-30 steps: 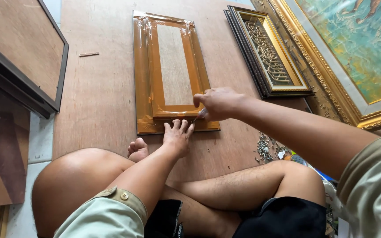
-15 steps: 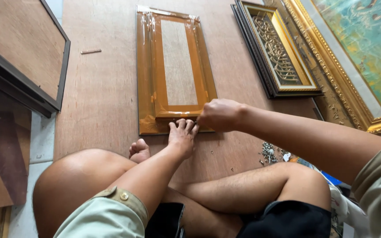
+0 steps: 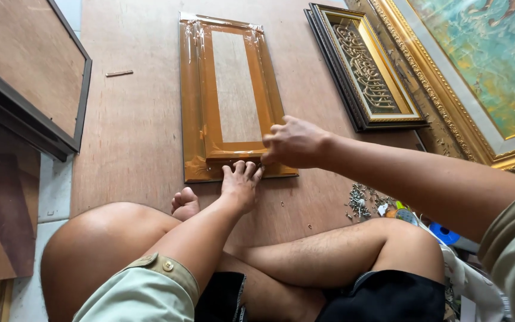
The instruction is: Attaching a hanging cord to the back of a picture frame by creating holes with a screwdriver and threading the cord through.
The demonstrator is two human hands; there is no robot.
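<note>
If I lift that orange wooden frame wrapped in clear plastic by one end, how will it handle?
The orange frame would probably stay stiff, since it looks like solid wood moulding. Its glossy plastic wrap may feel slippery. Being long and narrow, it could swing if raised by the near end, where the left hand and right hand rest.

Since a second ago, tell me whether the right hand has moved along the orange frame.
Yes. The right hand has slid slightly left along the near rail of the orange frame, ending closer above the left hand.

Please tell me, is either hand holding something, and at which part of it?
Both the left hand and the right hand press on the near short end of the orange wooden frame. Whether the fingers pinch anything cannot be told.
</note>
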